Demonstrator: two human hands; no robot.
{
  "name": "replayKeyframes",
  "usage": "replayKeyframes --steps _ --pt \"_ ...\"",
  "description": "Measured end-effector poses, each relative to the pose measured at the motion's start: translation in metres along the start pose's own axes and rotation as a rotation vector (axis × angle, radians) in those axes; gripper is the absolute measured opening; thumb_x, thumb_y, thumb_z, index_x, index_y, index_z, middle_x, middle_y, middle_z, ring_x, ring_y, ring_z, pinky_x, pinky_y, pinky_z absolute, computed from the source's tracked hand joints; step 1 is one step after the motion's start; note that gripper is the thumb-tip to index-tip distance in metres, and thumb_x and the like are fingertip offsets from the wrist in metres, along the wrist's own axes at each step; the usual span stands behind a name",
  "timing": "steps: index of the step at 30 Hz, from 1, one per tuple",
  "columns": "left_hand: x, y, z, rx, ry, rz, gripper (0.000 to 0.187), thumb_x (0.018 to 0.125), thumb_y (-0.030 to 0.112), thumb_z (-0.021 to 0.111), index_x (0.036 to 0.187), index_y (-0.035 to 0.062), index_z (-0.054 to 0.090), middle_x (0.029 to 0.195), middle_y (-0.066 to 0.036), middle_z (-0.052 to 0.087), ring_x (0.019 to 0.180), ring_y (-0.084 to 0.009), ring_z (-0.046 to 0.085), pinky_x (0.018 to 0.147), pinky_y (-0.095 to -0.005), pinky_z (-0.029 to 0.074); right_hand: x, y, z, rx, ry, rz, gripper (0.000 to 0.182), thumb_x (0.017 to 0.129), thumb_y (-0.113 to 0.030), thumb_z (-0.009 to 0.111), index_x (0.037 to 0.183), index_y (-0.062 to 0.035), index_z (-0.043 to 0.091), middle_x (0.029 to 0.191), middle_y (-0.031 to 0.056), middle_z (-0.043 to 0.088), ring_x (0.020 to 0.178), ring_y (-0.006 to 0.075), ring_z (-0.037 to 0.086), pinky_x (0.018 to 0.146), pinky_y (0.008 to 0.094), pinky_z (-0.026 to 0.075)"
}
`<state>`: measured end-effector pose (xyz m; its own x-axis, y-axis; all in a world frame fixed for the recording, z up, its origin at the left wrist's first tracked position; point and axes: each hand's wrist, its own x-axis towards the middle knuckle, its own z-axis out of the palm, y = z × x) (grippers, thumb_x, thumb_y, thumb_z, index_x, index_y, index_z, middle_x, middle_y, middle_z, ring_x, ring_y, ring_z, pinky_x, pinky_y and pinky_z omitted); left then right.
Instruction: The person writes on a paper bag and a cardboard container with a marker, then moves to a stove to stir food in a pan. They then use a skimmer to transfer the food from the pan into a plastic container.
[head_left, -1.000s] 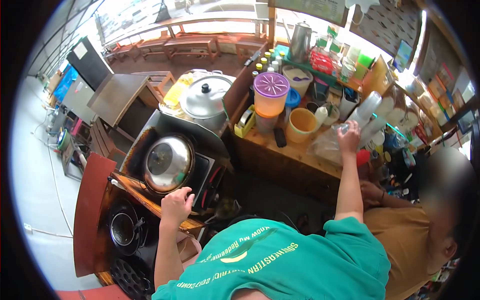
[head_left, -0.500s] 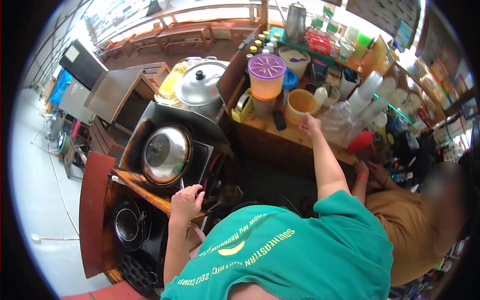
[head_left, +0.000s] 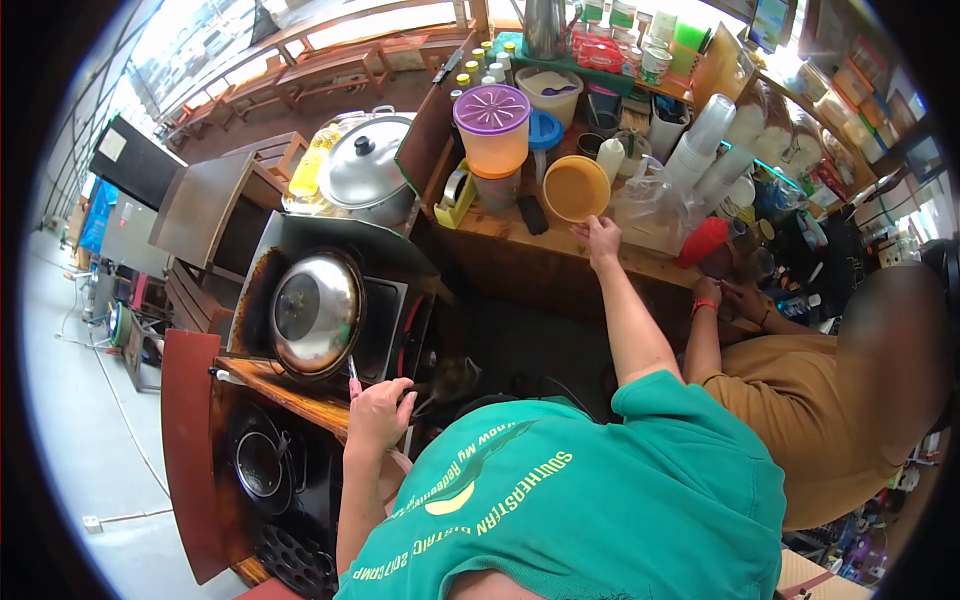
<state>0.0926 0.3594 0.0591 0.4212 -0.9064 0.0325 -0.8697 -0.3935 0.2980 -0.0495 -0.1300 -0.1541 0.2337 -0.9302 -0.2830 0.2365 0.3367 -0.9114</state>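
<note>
While the left hand (head_left: 378, 412) rests closed, the right hand's (head_left: 600, 240) open grip touches the orange tub (head_left: 575, 188).

Counter's jammed: yellow cup (head_left: 576, 188), purple-lidded tub (head_left: 492, 128), plastic bag (head_left: 648, 205) and cup stacks (head_left: 700, 145) wall off the back. Only bare strip is the wooden front edge (head_left: 520, 245) just left of the right hand (head_left: 600, 240). Co-worker's arm (head_left: 705, 340) crowds its right.

Left hand (head_left: 380, 412) curled low, right hand (head_left: 601, 240) outstretched
</note>
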Motion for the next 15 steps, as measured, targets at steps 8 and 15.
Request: replayKeyframes --steps 8,15 --pt "0.039 0.027 -0.007 -0.292 0.04 0.092 0.017 0.084 0.011 0.07 0.099 0.0038 0.068 0.085 -0.011 0.069 0.08 -0.0298 0.067 0.073 -0.0386 0.054 -0.088 -0.08 0.019 0.145 -0.169 -0.328 0.013 0.095 -0.013 0.065 0.09 -0.0009 0.061 0.08 0.0061 0.068 0.074 0.016 0.07 0.072 0.0318 0.062" --pt "0.109 0.051 -0.009 -0.815 0.319 -0.003 0.071 0.084 0.026 0.08 0.142 0.0065 0.045 0.135 -0.013 0.052 0.118 -0.0257 0.053 0.094 -0.0389 0.047 -0.173 -0.138 0.056 0.135 -0.384 -0.242 0.01 0.092 -0.006 0.062 0.084 0.0004 0.064 0.08 0.0075 0.069 0.069 0.0148 0.069 0.066 0.0305 0.062"
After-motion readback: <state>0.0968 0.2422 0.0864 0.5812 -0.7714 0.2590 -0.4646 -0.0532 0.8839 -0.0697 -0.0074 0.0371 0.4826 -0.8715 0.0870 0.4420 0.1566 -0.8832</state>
